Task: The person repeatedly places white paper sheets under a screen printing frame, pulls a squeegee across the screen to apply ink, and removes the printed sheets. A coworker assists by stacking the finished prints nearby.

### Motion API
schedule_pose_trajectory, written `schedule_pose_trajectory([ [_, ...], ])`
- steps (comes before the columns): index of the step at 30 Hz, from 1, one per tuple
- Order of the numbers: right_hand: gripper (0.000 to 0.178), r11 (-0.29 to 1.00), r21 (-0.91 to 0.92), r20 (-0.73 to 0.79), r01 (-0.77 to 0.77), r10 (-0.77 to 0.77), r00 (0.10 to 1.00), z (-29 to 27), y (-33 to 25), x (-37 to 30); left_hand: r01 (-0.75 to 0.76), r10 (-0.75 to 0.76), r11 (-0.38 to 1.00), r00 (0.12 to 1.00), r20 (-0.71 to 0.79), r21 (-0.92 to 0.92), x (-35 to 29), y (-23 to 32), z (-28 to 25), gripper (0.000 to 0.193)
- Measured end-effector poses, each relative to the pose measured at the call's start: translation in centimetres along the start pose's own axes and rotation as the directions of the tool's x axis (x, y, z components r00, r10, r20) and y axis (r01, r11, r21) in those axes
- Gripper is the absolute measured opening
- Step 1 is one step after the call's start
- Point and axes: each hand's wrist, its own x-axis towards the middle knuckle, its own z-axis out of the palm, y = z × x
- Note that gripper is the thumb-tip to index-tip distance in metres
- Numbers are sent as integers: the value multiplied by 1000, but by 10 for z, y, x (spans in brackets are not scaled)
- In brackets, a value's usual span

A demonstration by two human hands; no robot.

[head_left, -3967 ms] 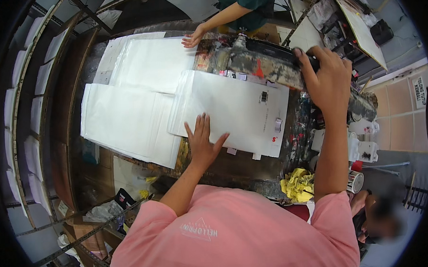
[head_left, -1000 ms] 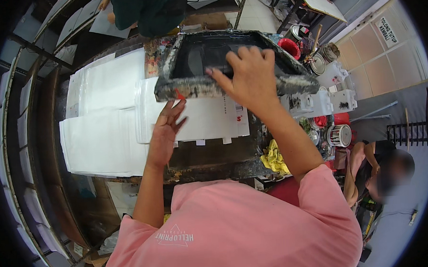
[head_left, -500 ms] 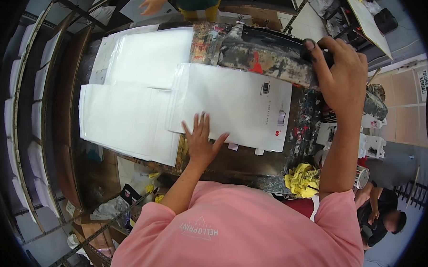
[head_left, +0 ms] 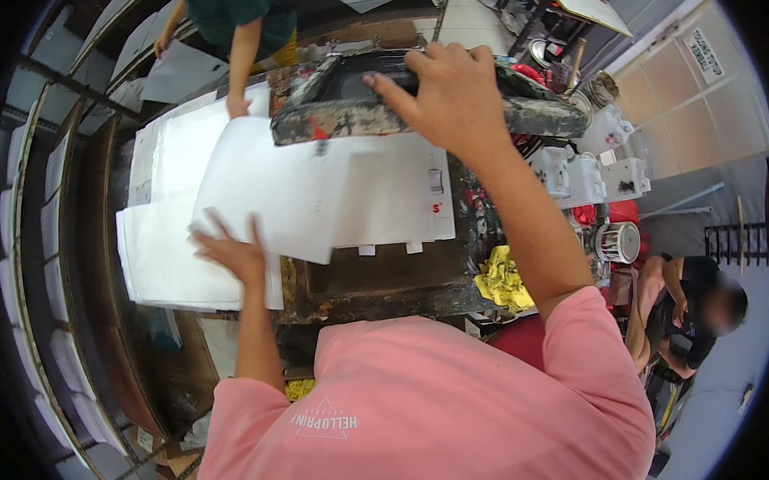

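Note:
My right hand (head_left: 460, 95) is closed over a paint-crusted screen printing frame (head_left: 362, 121), which is raised at the back of the bench. My left hand (head_left: 235, 253), slightly blurred, has its fingers spread at the left edge of a curved white sheet (head_left: 266, 189); whether it touches the sheet I cannot tell. At that sheet's far edge is a co-worker's hand (head_left: 238, 105). Partly under it lies a white printed piece (head_left: 391, 188) with a red mark and small tabs along its near edge. White stacked sheets (head_left: 192, 265) lie to the left.
A crumpled yellow cloth (head_left: 504, 279) sits at the bench's right front corner. Further right stand white plastic containers (head_left: 585, 180) and a paint can (head_left: 617, 243). Shelves holding white sheets (head_left: 55, 271) line the left. A seated person (head_left: 687, 300) is at right.
My left hand has moved left off the printed piece. A white sheet now curves up over it, with the co-worker's hand at its far edge. My right hand remains on the frame; the view has shifted.

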Motion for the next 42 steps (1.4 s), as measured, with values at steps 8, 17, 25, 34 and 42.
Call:
schedule_pose_trajectory([
  [8,62,1000,-22,21,0,0,1000,-3,10,11,-603,511,784,490,707,-149,-158,89,111,64],
  [17,58,997,29,65,-71,69,995,-14,2,23,-576,482,805,498,720,-141,-164,87,112,66],
  [25,74,998,-15,348,-58,59,936,-7,-8,-26,56,509,671,690,514,-740,-80,114,48,87],
  [34,45,967,199,535,-161,30,844,141,24,-154,965,-5,-154,213,977,-211,-117,79,20,119],
  [42,43,987,-58,533,-150,157,832,292,82,-54,993,-43,-33,110,993,-111,-133,57,25,99],
])
